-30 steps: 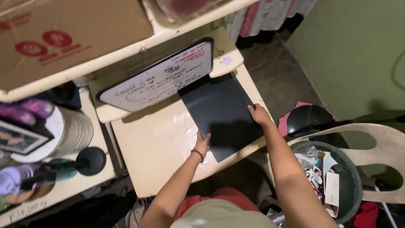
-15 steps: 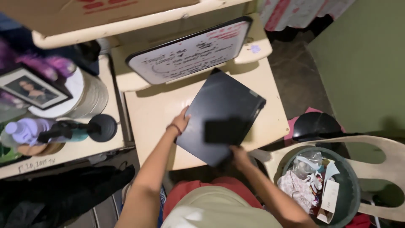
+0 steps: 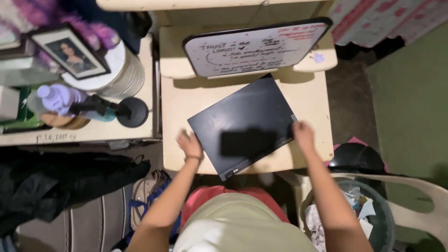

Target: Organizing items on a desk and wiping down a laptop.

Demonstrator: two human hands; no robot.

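Roughly, by size, largest first:

1. Cream desk (image 3: 186,100), pale top, running from near edge to far shelf.
2. Whiteboard (image 3: 254,46), black-framed, covered with handwriting, propped at the far side of the desk.
3. Closed black laptop (image 3: 242,126), flat on the desk, just near of the whiteboard. Long axis skewed: near-left corner to far-right corner, its near corner close to the desk's near edge. It lies between the 2 hands, directly ahead of the person.
4. Green bin (image 3: 373,219) of paper scraps, near right, on the floor beside a pale chair.
5. Left hand (image 3: 190,143), fingers spread, at the laptop's left corner, touching or just beside it; blur hides which. Holds nothing.
6. Right hand (image 3: 303,135), loosely open, resting at the laptop's right edge. Both hands are about equally close, 1 per side.
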